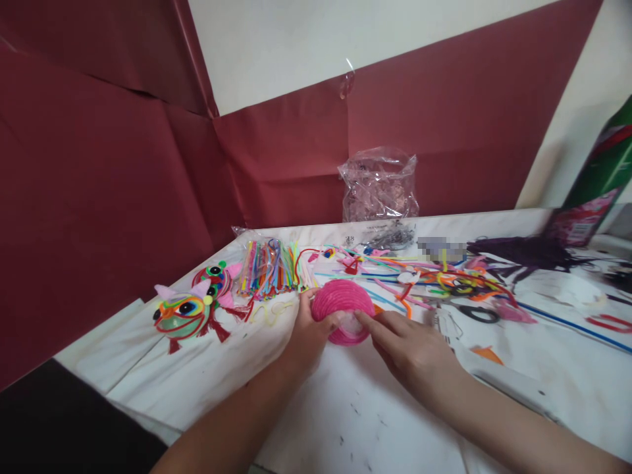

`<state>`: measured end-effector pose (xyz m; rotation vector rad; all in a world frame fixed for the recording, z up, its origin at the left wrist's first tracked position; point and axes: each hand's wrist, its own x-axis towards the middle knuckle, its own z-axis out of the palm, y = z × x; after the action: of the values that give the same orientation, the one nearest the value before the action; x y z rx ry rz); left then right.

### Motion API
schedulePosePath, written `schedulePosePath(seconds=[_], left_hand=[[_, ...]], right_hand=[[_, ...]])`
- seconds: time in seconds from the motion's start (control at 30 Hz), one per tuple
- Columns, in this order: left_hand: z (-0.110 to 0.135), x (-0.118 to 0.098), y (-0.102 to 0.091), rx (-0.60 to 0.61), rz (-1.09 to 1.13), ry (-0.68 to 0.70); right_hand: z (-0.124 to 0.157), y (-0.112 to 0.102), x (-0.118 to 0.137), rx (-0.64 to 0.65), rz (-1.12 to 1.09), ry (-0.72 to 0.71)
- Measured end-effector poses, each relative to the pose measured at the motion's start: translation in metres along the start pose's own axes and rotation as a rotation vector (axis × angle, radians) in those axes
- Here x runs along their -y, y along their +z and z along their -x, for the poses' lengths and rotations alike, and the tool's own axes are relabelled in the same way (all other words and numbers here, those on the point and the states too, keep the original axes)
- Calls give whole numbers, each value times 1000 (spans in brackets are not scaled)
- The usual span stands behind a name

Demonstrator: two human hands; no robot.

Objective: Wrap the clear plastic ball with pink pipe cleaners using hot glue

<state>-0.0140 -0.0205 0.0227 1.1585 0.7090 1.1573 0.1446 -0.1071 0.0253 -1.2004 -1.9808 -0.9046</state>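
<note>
A round pink shape wound from pipe cleaner sits between both hands near the middle of the white table. My left hand curls around its left side, thumb on the front face. My right hand is closed on its right edge, with fingertips pinching at the lower rim. Loose pipe cleaners in many colours lie spread just behind the pink shape.
Two finished colourful animal-face ornaments rest at the left. A pack of coloured sticks lies behind my left hand. A clear plastic bag stands against the dark red backdrop. Black scissors and purple strands are at the right.
</note>
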Motion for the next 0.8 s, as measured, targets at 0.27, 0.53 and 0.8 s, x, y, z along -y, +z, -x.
schedulePosePath(seconds=[0.27, 0.53, 0.8], left_hand=[[-1, 5, -3, 15, -8, 14], [-5, 14, -5, 40, 38, 14], [-5, 12, -4, 43, 50, -25]], right_hand=[[0, -2, 0, 27, 89, -94], [-1, -1, -3, 1, 93, -90], [0, 1, -5, -4, 93, -88]])
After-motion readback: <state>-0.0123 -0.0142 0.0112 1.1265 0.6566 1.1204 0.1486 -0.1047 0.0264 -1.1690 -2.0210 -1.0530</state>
